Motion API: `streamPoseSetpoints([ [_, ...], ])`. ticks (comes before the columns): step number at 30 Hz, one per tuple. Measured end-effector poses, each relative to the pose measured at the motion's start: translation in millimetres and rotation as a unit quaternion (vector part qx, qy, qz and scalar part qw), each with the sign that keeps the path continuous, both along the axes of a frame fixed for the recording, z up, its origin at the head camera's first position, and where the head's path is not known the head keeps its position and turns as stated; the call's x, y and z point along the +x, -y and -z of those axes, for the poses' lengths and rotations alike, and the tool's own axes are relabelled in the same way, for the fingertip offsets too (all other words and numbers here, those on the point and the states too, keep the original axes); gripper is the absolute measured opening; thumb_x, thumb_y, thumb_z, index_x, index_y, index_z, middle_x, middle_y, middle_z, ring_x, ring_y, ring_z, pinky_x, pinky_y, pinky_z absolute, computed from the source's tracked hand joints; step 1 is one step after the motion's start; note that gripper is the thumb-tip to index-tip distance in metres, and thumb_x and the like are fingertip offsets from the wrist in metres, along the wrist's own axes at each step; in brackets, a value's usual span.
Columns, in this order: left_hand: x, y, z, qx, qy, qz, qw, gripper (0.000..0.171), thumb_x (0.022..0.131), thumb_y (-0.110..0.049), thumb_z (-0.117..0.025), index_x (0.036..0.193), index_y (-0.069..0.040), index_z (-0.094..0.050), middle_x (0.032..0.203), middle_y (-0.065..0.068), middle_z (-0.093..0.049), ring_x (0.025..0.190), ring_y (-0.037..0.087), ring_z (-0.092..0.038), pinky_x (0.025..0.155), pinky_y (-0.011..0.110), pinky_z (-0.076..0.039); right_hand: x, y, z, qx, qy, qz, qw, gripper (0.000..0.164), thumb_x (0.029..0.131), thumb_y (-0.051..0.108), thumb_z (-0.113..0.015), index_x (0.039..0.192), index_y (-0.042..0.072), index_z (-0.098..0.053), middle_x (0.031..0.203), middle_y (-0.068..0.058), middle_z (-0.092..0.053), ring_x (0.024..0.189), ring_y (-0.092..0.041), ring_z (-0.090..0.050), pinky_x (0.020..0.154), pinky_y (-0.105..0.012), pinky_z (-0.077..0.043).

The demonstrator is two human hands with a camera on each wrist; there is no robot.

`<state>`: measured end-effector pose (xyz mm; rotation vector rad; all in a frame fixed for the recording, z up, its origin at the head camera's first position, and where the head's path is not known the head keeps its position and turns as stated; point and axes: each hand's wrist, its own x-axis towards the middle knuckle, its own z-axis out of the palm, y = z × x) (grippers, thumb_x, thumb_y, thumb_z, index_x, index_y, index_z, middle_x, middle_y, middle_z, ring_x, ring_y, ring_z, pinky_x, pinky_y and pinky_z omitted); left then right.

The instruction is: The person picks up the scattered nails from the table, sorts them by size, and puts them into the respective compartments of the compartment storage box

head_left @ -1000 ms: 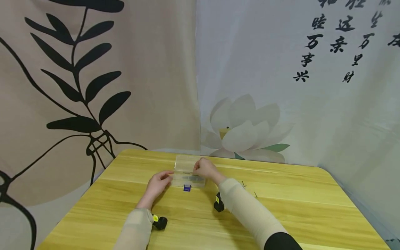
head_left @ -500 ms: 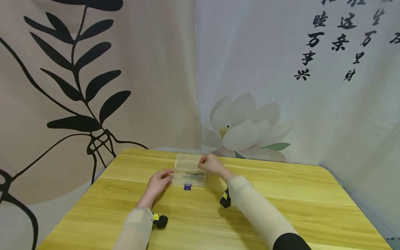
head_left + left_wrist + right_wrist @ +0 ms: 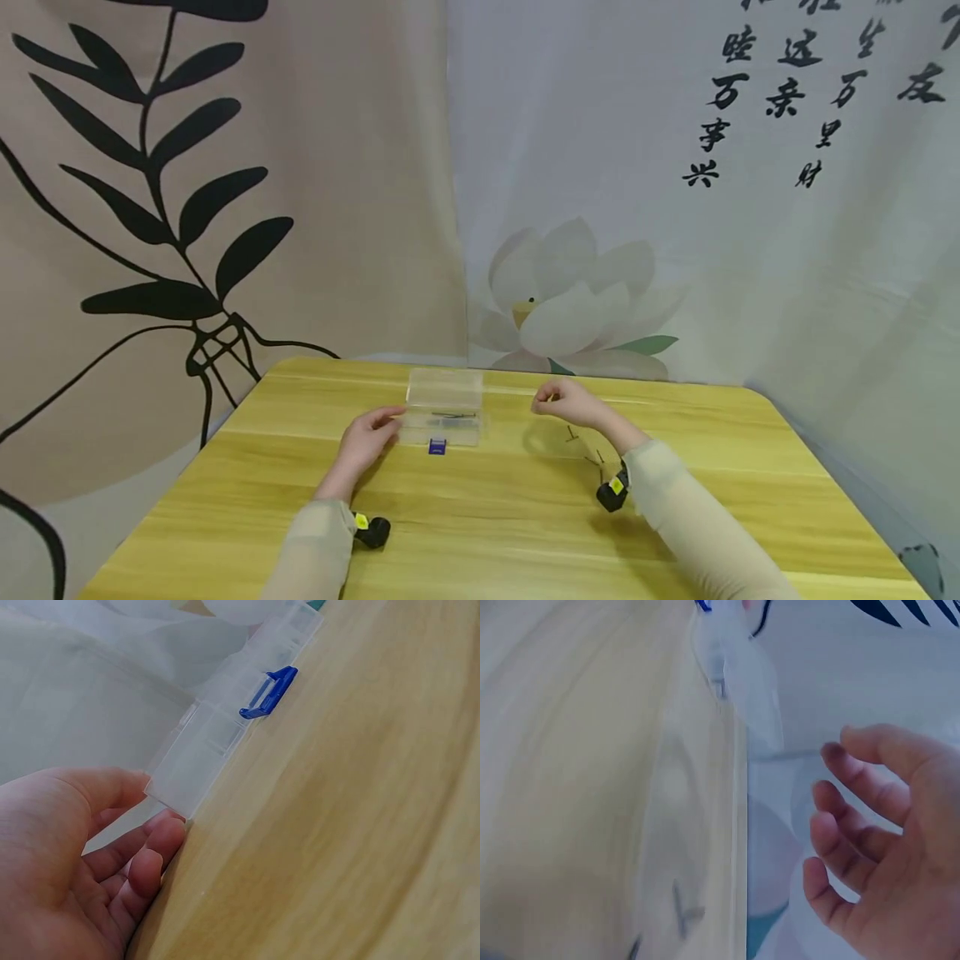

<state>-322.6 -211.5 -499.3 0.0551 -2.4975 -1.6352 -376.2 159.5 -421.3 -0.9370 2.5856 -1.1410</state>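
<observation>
A clear plastic box with its lid raised and a blue latch stands near the far side of the table. Thin dark pieces, like nails or screws, lie in it. At the box's left end my left hand holds the corner between thumb and fingers; the left wrist view shows the fingertips on the box. My right hand hovers to the right of the box, fingers loosely bent, nothing visible in them. Below it on the table lie several thin dark nail-like pieces, blurred in the right wrist view.
The wooden table has rounded far corners. A printed cloth wall rises right behind its far edge. A small black device is strapped at each wrist.
My right hand has left the box and moved to the right above the loose pieces. Dark pieces lie in the box's compartment. My left hand keeps its place; the head view has turned slightly.
</observation>
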Motion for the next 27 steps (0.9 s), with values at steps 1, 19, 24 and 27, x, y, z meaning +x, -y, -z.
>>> streamPoseSetpoints([
  [1, 0.0, 0.0, -0.4, -0.001, 0.000, 0.002, 1.0000, 0.029, 0.096, -0.017, -0.061, 0.123, -0.006, -0.066, 0.096, 0.012, -0.066, 0.073, 0.018, -0.060, 0.057, 0.027, -0.049, 3.0, -8.1, 1.7, -0.005, 0.004, -0.001, 1.000, 0.021, 0.096, 0.019, -0.060, 0.098, 0.001, -0.070, 0.098, -0.006, -0.067, 0.081, -0.031, -0.056, 0.068, -0.035, -0.045],
  [19, 1.7, -1.8, -0.2, 0.011, 0.005, 0.003, 0.9999, 0.030, 0.097, -0.015, -0.061, 0.125, -0.004, -0.065, 0.102, 0.015, -0.066, 0.076, 0.019, -0.062, 0.057, 0.026, -0.048, 49.6, -104.4, 31.3, -0.038, 0.087, 0.022, 0.995, 0.017, 0.091, 0.012, -0.066, 0.100, -0.004, -0.068, 0.097, -0.014, -0.065, 0.080, -0.021, -0.056, 0.070, -0.033, -0.049],
  [24, 1.0, -1.7, -0.3, 0.013, 0.004, 0.001, 0.9999, 0.031, 0.096, -0.015, -0.062, 0.124, -0.004, -0.065, 0.097, 0.013, -0.066, 0.075, 0.018, -0.061, 0.057, 0.027, -0.049, 57.9, -111.8, 34.2, -0.014, 0.089, 0.009, 0.996, 0.013, 0.087, 0.015, -0.072, 0.085, 0.002, -0.068, 0.076, -0.001, -0.062, 0.066, -0.012, -0.050, 0.060, -0.028, -0.044],
  [27, 0.6, -2.0, -1.2, 0.013, 0.008, 0.002, 0.9999, 0.031, 0.096, -0.016, -0.063, 0.124, -0.005, -0.065, 0.096, 0.012, -0.066, 0.074, 0.017, -0.061, 0.057, 0.027, -0.049, 62.8, -115.1, 35.6, 0.000, 0.086, 0.005, 0.996, 0.016, 0.085, 0.016, -0.073, 0.081, 0.002, -0.066, 0.070, 0.002, -0.058, 0.060, -0.008, -0.045, 0.055, -0.025, -0.041],
])
